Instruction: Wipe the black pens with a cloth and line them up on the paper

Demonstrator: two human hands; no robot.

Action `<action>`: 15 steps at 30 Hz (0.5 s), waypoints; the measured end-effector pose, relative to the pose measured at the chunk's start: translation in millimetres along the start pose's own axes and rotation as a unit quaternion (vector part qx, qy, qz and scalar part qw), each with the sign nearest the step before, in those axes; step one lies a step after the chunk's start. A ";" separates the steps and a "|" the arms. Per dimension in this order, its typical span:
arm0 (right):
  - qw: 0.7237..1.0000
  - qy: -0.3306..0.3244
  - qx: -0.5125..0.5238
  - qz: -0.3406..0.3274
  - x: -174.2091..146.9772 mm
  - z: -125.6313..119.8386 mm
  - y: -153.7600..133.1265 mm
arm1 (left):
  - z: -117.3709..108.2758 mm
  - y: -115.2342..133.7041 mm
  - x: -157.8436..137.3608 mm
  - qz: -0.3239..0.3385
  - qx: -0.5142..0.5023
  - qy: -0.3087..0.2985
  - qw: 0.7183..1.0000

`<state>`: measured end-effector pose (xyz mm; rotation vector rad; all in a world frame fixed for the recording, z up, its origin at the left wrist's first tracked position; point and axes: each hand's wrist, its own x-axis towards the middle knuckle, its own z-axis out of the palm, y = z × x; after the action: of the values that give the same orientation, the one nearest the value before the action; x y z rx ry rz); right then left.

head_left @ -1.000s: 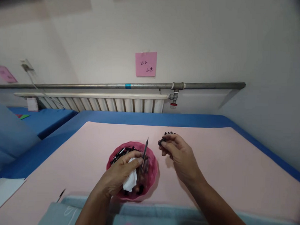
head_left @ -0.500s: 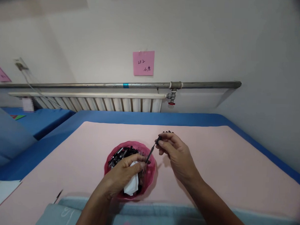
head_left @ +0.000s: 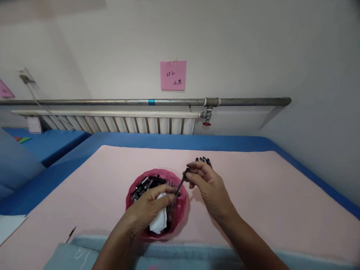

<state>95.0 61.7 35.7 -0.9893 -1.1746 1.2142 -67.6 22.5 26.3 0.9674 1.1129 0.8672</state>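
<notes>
My left hand (head_left: 154,203) is over the pink basket (head_left: 181,214), its fingers closed on a thin dark pen (head_left: 180,186) and a crumpled white tissue (head_left: 158,223). The pen slants up to the right. At its upper end, my right hand (head_left: 206,183) pinches a black cap (head_left: 186,173); cap and pen now meet. Many black and clear pen parts (head_left: 145,187) lie in the basket, partly hidden by my left hand. Just behind my right hand is a row of several dark-ended pens (head_left: 204,159), partly covered by the fingers.
A pink sheet (head_left: 269,201) covers the blue-edged table (head_left: 174,140). Light blue cloth (head_left: 190,255) lies along the near edge. A thin pen-like item (head_left: 71,234) and white paper (head_left: 2,231) are at the left. A radiator (head_left: 139,123) and pipe run along the wall.
My right hand has moved slightly down and left with the cap. The pen's tip, exposed before, is now covered by it. My left hand stays about where it was.
</notes>
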 end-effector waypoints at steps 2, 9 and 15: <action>1.000 0.003 0.000 0.012 -0.6 0.9 2.0 | -0.6 -1.7 0.9 0.001 -0.013 -0.002 1.000; 1.000 -0.005 0.006 0.029 0.5 2.3 9.6 | 1.3 -3.5 3.7 0.003 -0.041 0.013 0.999; 0.999 -0.012 0.026 0.046 -1.3 5.7 15.6 | 1.2 -5.2 5.9 0.007 -0.049 0.011 0.999</action>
<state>86.9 62.0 21.1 -1.0021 -1.1216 1.3271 -64.8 25.9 19.7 0.8873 1.0724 0.9370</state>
